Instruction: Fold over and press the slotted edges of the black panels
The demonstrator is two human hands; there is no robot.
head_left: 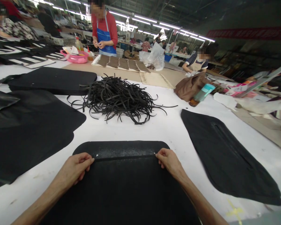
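A black panel (121, 193) with rounded far corners lies flat on the white-covered table in front of me. Near its far end runs a greyish, shiny band with a small white mark by each hand. Just below that band, a narrow black strip (125, 157) stretches across the panel between my hands. My left hand (81, 167) is closed, thumb and fingers pinching the strip's left end. At the other end my right hand (166, 158) pinches likewise, close to the right-hand mark. Whether the strip touches the panel all along cannot be made out.
Beyond the panel is a tangled heap of black strips (121, 97). Black pieces (25, 131) lie at left, another slotted black panel (229, 156) at right. Farther back are a bottle (202, 93), brown cloth (189, 86), a pink basket (76, 57) and several people.
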